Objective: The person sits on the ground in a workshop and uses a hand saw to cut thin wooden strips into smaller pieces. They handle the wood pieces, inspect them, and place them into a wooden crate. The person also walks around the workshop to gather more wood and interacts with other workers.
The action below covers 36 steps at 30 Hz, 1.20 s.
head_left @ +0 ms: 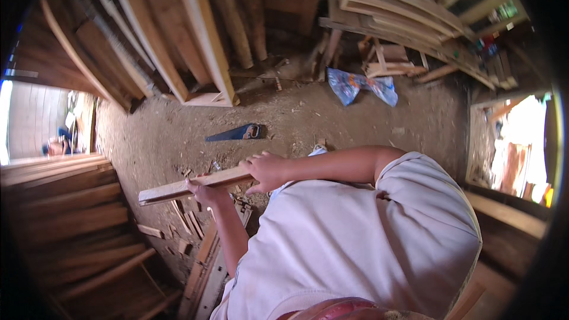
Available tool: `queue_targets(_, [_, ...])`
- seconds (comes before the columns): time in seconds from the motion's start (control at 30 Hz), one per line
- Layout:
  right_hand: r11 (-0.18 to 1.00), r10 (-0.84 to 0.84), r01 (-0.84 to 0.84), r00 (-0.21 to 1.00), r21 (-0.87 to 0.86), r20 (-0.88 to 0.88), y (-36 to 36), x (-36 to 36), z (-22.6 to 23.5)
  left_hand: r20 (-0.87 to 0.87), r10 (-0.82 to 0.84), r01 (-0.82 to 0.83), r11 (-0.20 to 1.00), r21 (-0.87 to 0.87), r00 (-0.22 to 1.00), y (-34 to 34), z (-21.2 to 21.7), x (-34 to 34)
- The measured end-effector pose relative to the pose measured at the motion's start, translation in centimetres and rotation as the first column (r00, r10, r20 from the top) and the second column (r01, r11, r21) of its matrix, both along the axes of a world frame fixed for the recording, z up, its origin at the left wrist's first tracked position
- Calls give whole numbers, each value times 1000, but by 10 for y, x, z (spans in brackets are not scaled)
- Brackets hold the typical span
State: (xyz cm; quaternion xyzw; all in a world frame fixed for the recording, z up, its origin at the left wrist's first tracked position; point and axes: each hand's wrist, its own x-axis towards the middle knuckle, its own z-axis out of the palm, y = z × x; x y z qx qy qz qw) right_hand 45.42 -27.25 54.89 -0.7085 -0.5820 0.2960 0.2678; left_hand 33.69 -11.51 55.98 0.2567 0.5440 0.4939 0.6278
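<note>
A short, straight wooden strip [163, 192] lies across in front of my body, a groove or dark line along its near side. My left hand [205, 192] holds it from below near its middle, thumb and fingers around the edges. Over the strip's right end, my right hand [267, 170] is closed, its fingers across the top and thumb at the near side. On the dirt floor just beyond my hands lies a handsaw [236, 133] with a dark blade, its handle to the right.
Tall planks [207, 35] lean at the far left. Stacked boards [397, 6] rest on a bench at the far right, a blue plastic bag [363, 86] below. More lumber [65, 213] is piled at left. Wood scraps [188, 222] litter the floor [320, 115] near my left forearm.
</note>
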Motion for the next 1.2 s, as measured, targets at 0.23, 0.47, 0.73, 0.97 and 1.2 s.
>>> queue_targets(0.23, [906, -405, 401, 734, 134, 546, -88, 89, 5, 69, -328, 332, 940, -76, 942, -77, -6, 156])
queue_targets(0.47, [731, -637, 680, 651, 57, 412, -190, 159, -18, 148, -636, 649, 757, -74, 758, -187, 5, 276])
queue_targets(0.73, [566, -748, 821, 472, 77, 466, -284, 212, -29, 285, -904, 945, 283, -162, 319, -234, -49, 348])
queue_targets(0.97, [507, -707, 861, 433, -25, 559, -345, 284, -72, 378, -910, 941, 35, -338, 169, -275, -112, 446])
queue_targets(1.2, [518, -706, 825, 562, -225, 432, -394, 375, -25, 190, -979, 993, 51, -110, 72, -328, -123, 509])
